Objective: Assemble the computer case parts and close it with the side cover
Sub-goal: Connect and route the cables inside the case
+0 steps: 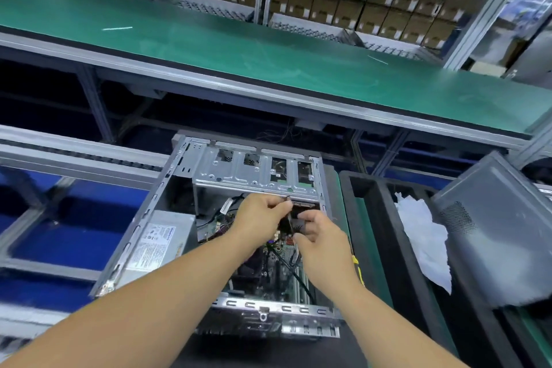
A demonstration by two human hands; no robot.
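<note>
Two bare hands worked inside the open computer case (209,227), which lay on its side on the table with no cover fitted. Left hand (258,216) had its grip curled, thumb and forefinger pinching a thin black cable (289,219) just under the silver drive cage (257,172). Right hand (321,237), close beside it, pinched the same cable lower down, above the motherboard (277,263). Power supply (158,243) sat at the case's left. Grey side cover (504,236) leaned in the black foam tray (379,218) to the right, by crumpled white plastic (424,236).

Cool bright light — blurred, warped edges
</note>
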